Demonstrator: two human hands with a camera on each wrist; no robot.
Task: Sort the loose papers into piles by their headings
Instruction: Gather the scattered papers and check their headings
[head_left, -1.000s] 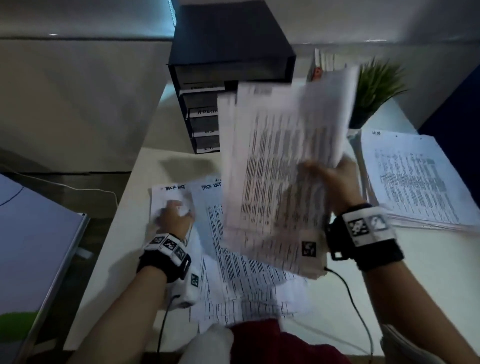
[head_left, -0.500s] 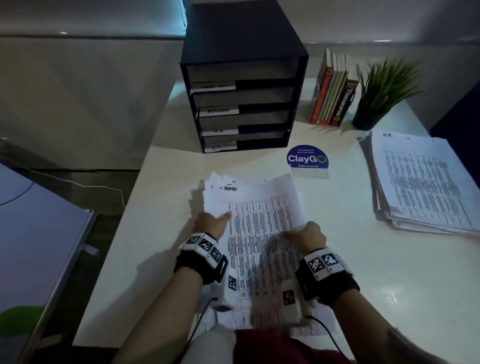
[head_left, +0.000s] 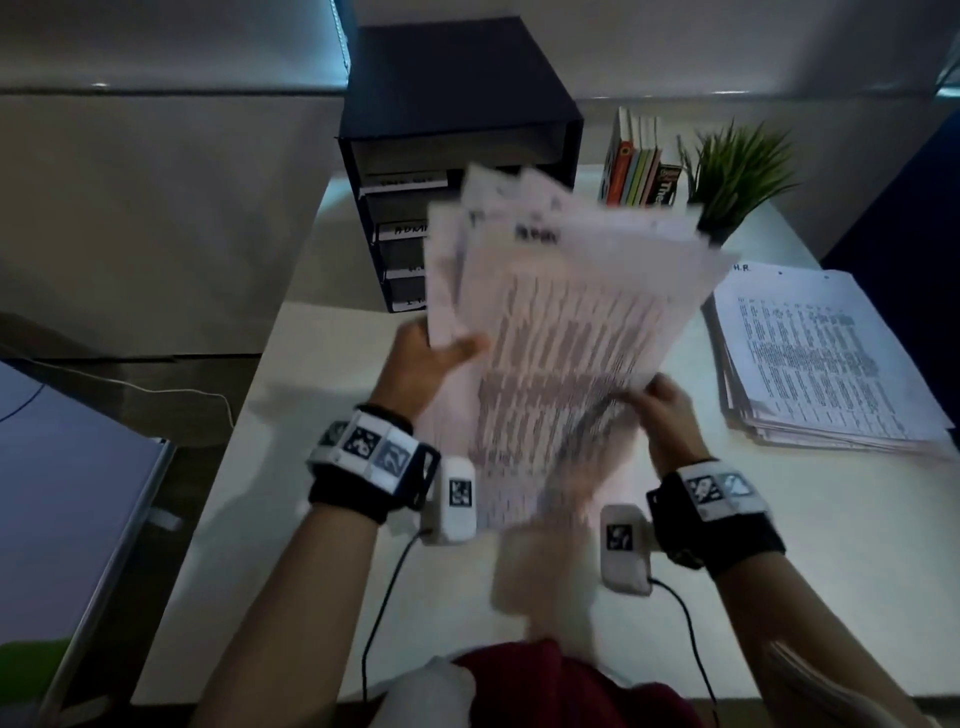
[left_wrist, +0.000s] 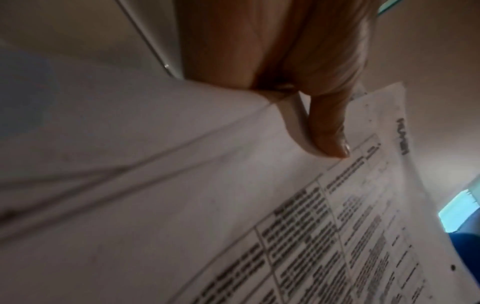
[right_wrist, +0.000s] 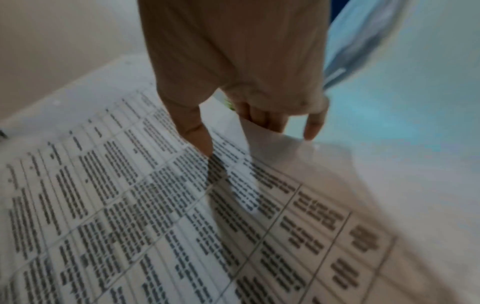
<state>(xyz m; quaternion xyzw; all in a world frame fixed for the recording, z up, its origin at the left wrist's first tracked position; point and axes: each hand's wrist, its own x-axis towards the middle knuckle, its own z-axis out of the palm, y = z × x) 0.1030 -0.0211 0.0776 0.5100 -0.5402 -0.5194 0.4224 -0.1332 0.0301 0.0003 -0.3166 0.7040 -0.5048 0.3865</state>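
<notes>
Hands (head_left: 431, 358) (head_left: 667, 410) raised; both grip paper stack (head_left: 561, 332) (blurred).

Overall illumination is dim, with a cool cast. In the head view, the sheaf of papers (head_left: 561, 332) held up between the left hand (head_left: 426, 364) and right hand (head_left: 670, 410) is smeared by motion blur; its print reads as streaks. The stack of papers (head_left: 810, 358) lying beyond the right hand on the bench (head_left: 779, 597) is sharper. Straight edges bow toward the frame borders. In the left wrist view, paper close to the lens is out of focus; print past the thumb (left_wrist: 330, 131) is legible. In the right wrist view, fingers (right_wrist: 192, 127) cast a soft shadow on the sheet, and a pale blue glow lies beyond the hand.
</notes>
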